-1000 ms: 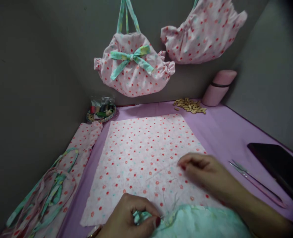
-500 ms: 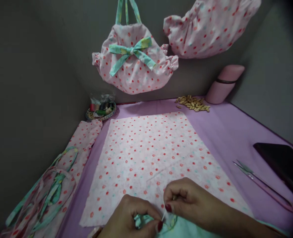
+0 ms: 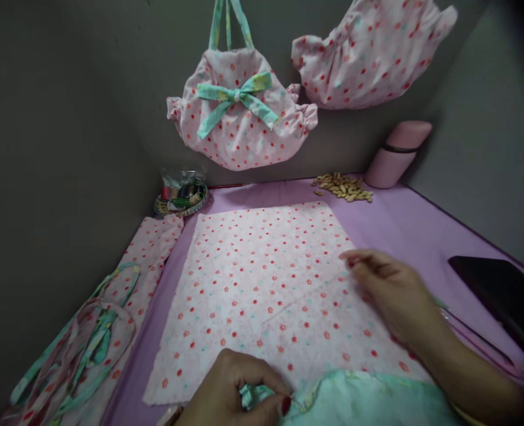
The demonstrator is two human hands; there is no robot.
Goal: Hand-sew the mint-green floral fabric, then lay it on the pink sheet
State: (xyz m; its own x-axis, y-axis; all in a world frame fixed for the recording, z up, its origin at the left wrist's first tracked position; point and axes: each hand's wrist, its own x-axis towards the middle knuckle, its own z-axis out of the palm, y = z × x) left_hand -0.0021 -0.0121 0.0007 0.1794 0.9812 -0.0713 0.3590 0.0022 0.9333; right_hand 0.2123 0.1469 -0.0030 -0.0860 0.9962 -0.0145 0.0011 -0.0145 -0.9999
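At the front edge, my left hand [image 3: 239, 387] pinches a gathered edge of mint-green cloth [image 3: 368, 396] between thumb and forefinger. A thin pale strand shows beside that thumb tip. My right hand [image 3: 388, 290] is raised to the right, over the right side of a pink dotted fabric sheet [image 3: 253, 278], with its thumb and fingers pressed together. What lies in that pinch is too small and blurred to make out. The mint cloth rests over the near edge of the sheet.
Pink scissors-like snips [image 3: 479, 340] and a black flat object [image 3: 501, 296] lie right. Ribbon ties [image 3: 97, 343] on folded fabric are left. Behind are a thread basket [image 3: 182, 201], peanuts [image 3: 346, 187], and a pink bottle [image 3: 395, 155]. Two fabric bags [image 3: 239, 136] hang above.
My right hand has moved away from the left, up and to the right, uncovering more of the mint cloth. My left hand keeps its pinch in place.
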